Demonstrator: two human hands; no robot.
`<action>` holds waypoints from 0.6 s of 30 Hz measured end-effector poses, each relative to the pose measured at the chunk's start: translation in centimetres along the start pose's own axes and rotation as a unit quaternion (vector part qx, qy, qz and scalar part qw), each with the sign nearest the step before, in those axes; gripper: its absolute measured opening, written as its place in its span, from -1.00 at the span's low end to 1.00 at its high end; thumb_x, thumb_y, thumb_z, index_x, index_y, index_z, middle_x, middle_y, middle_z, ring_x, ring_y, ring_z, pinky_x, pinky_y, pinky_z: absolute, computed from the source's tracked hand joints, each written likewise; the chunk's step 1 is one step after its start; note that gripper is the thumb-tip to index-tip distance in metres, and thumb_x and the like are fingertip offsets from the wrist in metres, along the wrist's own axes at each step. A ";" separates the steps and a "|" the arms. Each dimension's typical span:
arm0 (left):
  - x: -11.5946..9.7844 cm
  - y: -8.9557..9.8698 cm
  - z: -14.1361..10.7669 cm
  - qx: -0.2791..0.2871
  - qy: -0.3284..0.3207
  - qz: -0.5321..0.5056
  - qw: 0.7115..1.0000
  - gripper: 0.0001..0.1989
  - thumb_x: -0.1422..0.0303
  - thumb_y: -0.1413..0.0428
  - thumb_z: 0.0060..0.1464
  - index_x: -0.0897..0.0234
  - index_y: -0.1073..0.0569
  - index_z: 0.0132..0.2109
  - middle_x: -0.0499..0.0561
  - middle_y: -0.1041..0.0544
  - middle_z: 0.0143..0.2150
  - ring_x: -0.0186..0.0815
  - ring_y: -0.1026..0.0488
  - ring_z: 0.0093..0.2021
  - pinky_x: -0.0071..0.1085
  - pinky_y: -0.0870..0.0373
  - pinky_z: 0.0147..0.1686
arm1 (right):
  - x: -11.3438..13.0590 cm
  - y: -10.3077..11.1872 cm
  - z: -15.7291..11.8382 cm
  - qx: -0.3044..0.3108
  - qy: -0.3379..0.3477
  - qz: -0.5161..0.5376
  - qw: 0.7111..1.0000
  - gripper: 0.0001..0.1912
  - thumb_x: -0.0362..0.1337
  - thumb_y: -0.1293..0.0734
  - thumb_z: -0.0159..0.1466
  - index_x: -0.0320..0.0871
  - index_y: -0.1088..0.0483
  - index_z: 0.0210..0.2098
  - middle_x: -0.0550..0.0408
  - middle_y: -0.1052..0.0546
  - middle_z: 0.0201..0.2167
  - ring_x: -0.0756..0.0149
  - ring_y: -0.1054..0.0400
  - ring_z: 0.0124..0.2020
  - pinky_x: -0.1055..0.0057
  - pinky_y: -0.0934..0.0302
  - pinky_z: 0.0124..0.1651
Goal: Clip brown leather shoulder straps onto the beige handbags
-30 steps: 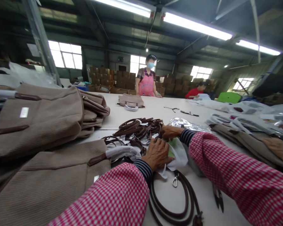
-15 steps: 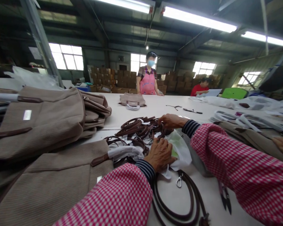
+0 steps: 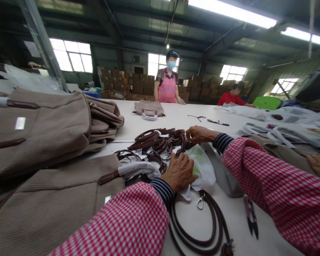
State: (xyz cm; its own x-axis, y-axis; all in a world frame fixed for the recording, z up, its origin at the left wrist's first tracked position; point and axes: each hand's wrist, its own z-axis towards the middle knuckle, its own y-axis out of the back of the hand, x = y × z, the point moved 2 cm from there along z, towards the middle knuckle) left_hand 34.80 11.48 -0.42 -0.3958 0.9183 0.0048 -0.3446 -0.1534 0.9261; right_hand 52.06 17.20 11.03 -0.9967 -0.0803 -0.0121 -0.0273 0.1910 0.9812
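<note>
Sleeves (image 3: 128,220): pink-and-white gingham. Cuffs (image 3: 162,190): dark blue with white stripes. Bags (image 3: 50,202): taupe, fine ribbed weave; trim (image 3: 109,176) dark brown. Straps (image 3: 194,227): dark brown; clasp (image 3: 200,202) silver. Wrap (image 3: 204,170): white, pale green patch. Table (image 3: 149,115): white. Apron (image 3: 166,90): pink. Shirt (image 3: 229,100): red. Panel (image 3: 266,103): lime green. Cartons (image 3: 114,83): tan.

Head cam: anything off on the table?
No visible damage or spill. Mildly odd: the brown handles lie in a tangled heap by the right hand, while a loose strap with a metal clasp sits apart, below the left hand.
</note>
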 end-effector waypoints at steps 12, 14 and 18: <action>0.2 -0.4 -0.4 0.032 0.002 -0.004 0.999 -0.54 0.13 -0.05 0.37 0.35 -0.35 0.24 0.29 -0.34 0.36 0.09 -0.23 0.37 0.27 -0.14 0.34 | 0.6 -1.8 -0.3 0.036 0.031 0.032 0.998 -0.46 -0.49 -0.31 0.18 -0.19 -0.50 0.15 0.06 -0.67 -0.35 0.36 -0.56 -0.41 0.60 -0.34 -0.39; 0.4 -0.9 -0.3 0.023 0.007 0.011 1.000 -0.56 0.20 -0.04 0.38 0.32 -0.35 0.29 0.28 -0.33 0.39 0.10 -0.22 0.39 0.27 -0.14 0.34 | 1.0 -2.0 0.1 0.044 0.012 0.010 0.999 -0.68 -0.46 -0.33 0.20 -0.27 -0.59 -0.07 -0.01 -0.67 -0.38 0.30 -0.58 -0.39 0.55 -0.37 -0.37; 0.7 -0.8 0.2 0.019 0.009 0.026 0.999 -0.63 0.31 -0.03 0.35 0.28 -0.42 0.24 0.25 -0.38 0.38 0.10 -0.30 0.33 0.23 -0.22 0.27 | 1.4 -2.3 1.3 0.013 -0.009 -0.032 0.999 -0.76 -0.39 -0.43 0.18 -0.27 -0.58 -0.14 -0.14 -0.69 -0.21 0.11 -0.62 -0.20 0.35 -0.47 -0.22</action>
State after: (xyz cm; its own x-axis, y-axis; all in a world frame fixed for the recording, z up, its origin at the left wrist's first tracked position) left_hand 35.02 12.28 -1.05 -0.4280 0.9026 0.0471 -0.2901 -0.1865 0.9386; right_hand 50.62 17.90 8.56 -0.9941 -0.0759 -0.0773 -0.0919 0.2117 0.9730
